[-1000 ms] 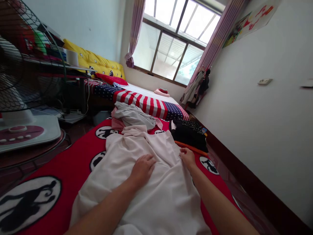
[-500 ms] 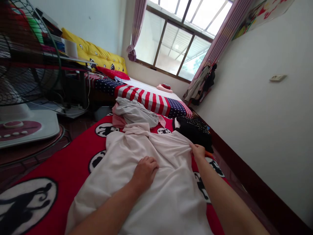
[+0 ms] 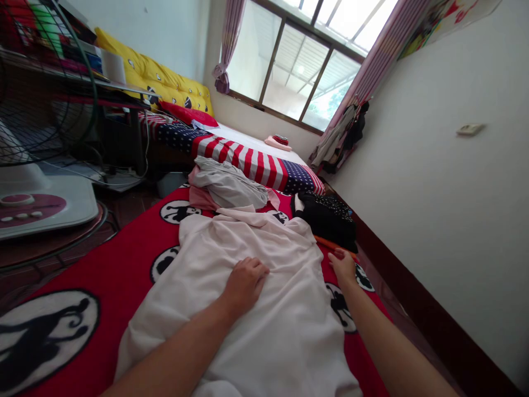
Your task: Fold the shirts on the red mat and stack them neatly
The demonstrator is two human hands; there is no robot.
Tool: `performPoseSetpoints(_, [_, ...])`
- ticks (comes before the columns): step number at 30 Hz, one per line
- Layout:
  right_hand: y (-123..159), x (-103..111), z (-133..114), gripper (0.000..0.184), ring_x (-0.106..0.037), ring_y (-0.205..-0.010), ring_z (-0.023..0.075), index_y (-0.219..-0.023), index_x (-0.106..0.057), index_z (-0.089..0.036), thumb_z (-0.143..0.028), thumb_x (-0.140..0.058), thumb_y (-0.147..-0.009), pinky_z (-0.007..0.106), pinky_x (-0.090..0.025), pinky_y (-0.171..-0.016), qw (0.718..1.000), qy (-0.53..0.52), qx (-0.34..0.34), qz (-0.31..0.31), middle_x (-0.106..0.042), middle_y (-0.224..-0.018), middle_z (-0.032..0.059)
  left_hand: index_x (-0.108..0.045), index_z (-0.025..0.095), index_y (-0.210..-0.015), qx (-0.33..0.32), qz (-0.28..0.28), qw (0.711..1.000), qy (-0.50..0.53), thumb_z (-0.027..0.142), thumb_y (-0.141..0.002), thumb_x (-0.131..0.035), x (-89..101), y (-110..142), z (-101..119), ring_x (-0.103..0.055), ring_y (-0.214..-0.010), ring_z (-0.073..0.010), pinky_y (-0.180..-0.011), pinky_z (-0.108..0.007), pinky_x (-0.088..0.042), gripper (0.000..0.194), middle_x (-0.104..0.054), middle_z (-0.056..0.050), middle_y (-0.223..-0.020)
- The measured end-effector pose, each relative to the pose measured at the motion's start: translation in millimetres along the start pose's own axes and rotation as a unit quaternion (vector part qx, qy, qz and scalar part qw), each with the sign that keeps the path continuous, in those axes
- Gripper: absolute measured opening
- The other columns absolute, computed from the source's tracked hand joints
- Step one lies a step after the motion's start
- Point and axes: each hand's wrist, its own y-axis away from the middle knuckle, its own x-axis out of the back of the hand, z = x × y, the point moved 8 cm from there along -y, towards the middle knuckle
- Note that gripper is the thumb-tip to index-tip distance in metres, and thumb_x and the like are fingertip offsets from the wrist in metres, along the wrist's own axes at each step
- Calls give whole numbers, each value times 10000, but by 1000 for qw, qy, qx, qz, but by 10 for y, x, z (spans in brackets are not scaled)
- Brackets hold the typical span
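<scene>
A white garment (image 3: 273, 331), which looks like a shirt, lies spread and wrinkled on a red blanket (image 3: 124, 253) with black-and-white round prints. On its middle rests my left hand (image 3: 246, 282), palm down with loosely bent fingers, and small creases run out from the fingertips. My right hand (image 3: 344, 267) hovers just off the garment's right edge, fingers slightly apart and holding nothing. The far end of the garment is bunched up in folds.
Beyond the garment lie a grey clothing heap (image 3: 231, 184) and a black clothing pile (image 3: 324, 220) with something orange under it. A fan (image 3: 41, 204) stands at the left. A bed (image 3: 256, 165) is at the back, a wall (image 3: 446, 220) on the right.
My right hand has let go of the garment's right side and moved slightly right and down. The upper right part has settled inward. My left hand stays in place.
</scene>
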Motion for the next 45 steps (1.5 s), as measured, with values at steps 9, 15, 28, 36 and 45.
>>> performPoseSetpoints(9, [1026, -83, 35, 373, -462, -381, 89, -684, -610, -165, -535, -644, -705, 188, -319, -344, 955, 46, -173, -236, -566, -517, 6, -673, 222, -938, -5, 0, 1000, -14, 181, -850, -523, -2, -3, 11, -551, -925, -213, -847, -342, -404, 179, -638, -49, -962])
performPoseSetpoints(15, [1302, -178, -240, 244, -536, -492, 120, -614, -615, -177, -394, -723, -587, 216, -390, -462, 938, 0, -162, -308, -613, -557, 4, -678, 215, -913, -5, 8, 1000, -12, 170, -825, -542, 24, 27, 14, -556, -911, -206, -841, -325, -418, 168, -628, -50, -933])
performPoseSetpoints(28, [1105, 236, -704, 237, -626, -840, 265, -921, -649, -211, -242, -599, -691, 328, -444, -673, 901, 386, 165, -106, -678, -914, 100, -666, 215, -822, 14, 4, 999, -45, 254, -797, -602, -13, 39, 25, -563, -854, -212, -799, -330, -421, 79, -604, -51, -857])
performPoseSetpoints(36, [1755, -1169, -1113, 443, -384, -1345, 278, -1306, -521, -147, -279, -423, -895, 477, -287, -1095, 894, 247, 293, -231, -473, -1420, 129, -662, 188, -871, 27, 49, 997, 47, 176, -832, -537, 90, 44, -29, -590, -824, -181, -785, -298, -456, 131, -636, -48, -852])
performPoseSetpoints(45, [1773, -1258, -948, 453, -322, -1385, 268, -1322, -527, -175, -335, -403, -918, 513, -229, -1119, 901, 238, 289, -219, -421, -1466, 84, -618, 172, -1065, 77, 164, 978, 101, 83, -796, -516, 448, -91, -360, -600, -925, -172, -823, -288, -499, 302, -635, -71, -1003])
